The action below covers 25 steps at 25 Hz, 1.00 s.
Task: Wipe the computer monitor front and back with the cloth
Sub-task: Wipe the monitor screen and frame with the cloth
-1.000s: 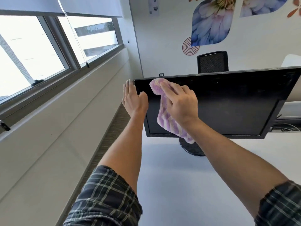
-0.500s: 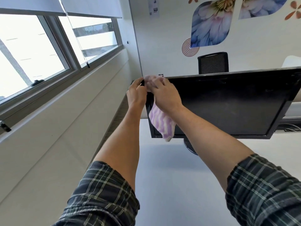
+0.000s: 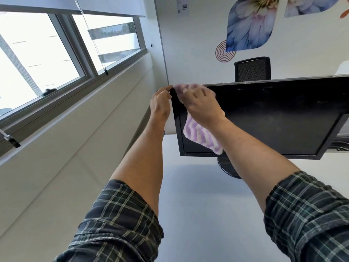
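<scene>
A black computer monitor (image 3: 273, 120) stands on a round base on the white desk, its dark screen facing me. My left hand (image 3: 160, 104) grips the monitor's upper left corner, fingers curled around the edge. My right hand (image 3: 203, 108) presses a purple and white striped cloth (image 3: 198, 135) against the top left of the screen. The cloth's upper end bunches over the top edge of the frame, and its lower end hangs down over the screen.
The white desk (image 3: 198, 205) runs along a beige wall with windows (image 3: 47, 59) on the left. A black mesh chair (image 3: 252, 69) stands behind the monitor. Cables (image 3: 340, 146) lie at the right, behind the screen. A flower mural covers the far wall.
My left hand went from flat beside the frame to gripping the upper left corner. My right hand slid the cloth up to the top left corner of the screen.
</scene>
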Motion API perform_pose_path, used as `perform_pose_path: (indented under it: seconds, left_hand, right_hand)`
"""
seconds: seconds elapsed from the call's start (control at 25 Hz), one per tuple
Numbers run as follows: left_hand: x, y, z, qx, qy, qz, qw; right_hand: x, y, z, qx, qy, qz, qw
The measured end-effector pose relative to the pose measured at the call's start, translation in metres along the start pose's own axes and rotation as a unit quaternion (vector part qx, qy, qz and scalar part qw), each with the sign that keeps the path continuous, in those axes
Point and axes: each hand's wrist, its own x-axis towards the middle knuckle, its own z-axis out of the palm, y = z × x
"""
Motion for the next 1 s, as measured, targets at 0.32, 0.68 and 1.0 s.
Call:
perform_pose_path:
  seconds: [0.32, 0.68, 1.0]
  left_hand:
    - [-0.011, 0.007, -0.001, -0.114, -0.017, -0.032, 0.993]
    - [-0.005, 0.002, 0.004, -0.128, 0.003, -0.033, 0.991]
    - [-0.001, -0.005, 0.006, -0.068, 0.004, -0.012, 0.998]
  right_hand:
    - [0.013, -0.019, -0.018, 0.059, -0.009, 0.105, 0.993]
    - [0.049, -0.014, -0.034, 0.127, -0.085, 0.255, 0.955]
    - [0.04, -0.007, -0.035, 0.122, -0.087, 0.341, 0.928]
